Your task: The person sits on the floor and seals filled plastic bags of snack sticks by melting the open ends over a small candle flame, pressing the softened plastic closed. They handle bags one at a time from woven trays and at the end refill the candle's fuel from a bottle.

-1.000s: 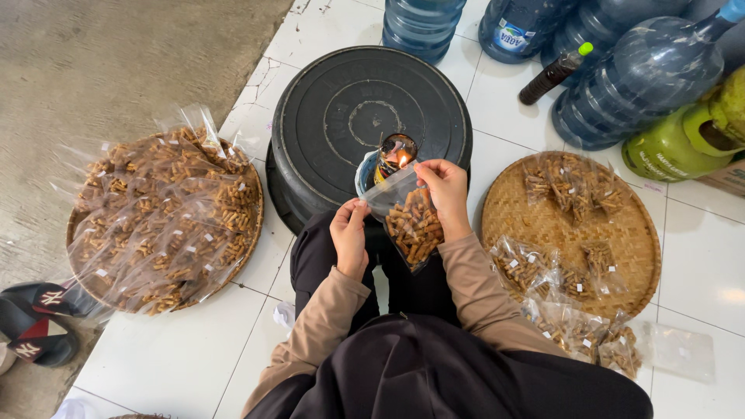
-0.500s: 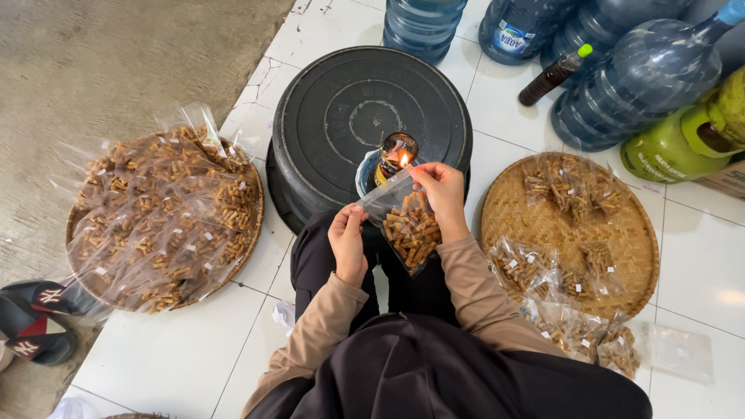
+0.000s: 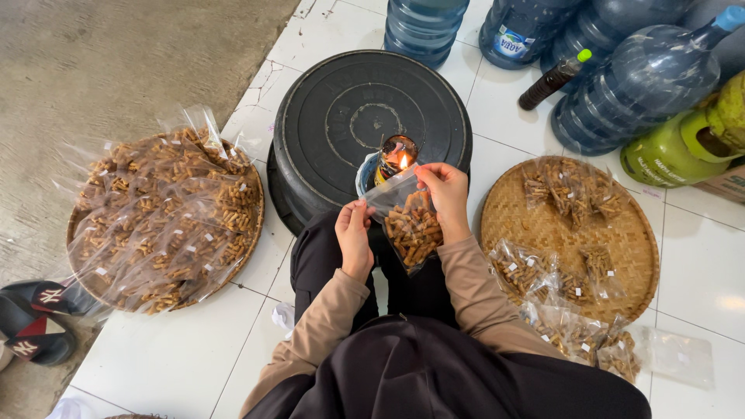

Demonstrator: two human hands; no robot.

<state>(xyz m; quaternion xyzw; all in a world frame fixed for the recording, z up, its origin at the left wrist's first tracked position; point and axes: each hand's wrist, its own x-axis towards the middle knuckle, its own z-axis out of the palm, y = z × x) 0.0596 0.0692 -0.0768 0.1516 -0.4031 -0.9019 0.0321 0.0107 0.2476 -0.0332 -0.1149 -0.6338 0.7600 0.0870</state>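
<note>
Since half a second ago the bag's open top has come a little closer to the flame, with both hands barely shifted. Nearest the camera, the left hand [image 3: 354,239] pinches the left corner of the clear plastic bag [image 3: 409,226] between thumb and fingers, and the right hand [image 3: 448,199] is closed on the upper right edge, so the mouth is stretched flat between them, just above the person's lap. To do this well, I judge the top strip should stay taut and level and pass only its very edge by the fire, kept moving so the film melts shut without scorching; the fingers should keep clear of the heat.

The bag is small and transparent, its lower half filled with short brown snack sticks, the upper part empty and slightly crinkled. Just beyond it a small flame [image 3: 402,161] burns on a little lamp [image 3: 393,157] at the near rim of an upturned black tub [image 3: 371,124]. On the tiled floor, a round woven tray [image 3: 512,225] at the right carries a few filled bags, another tray [image 3: 252,194] at the left is heaped with many. Farther off stand blue water jugs [image 3: 640,85], a dark bottle [image 3: 552,80] and a green gas cylinder [image 3: 671,155].
</note>
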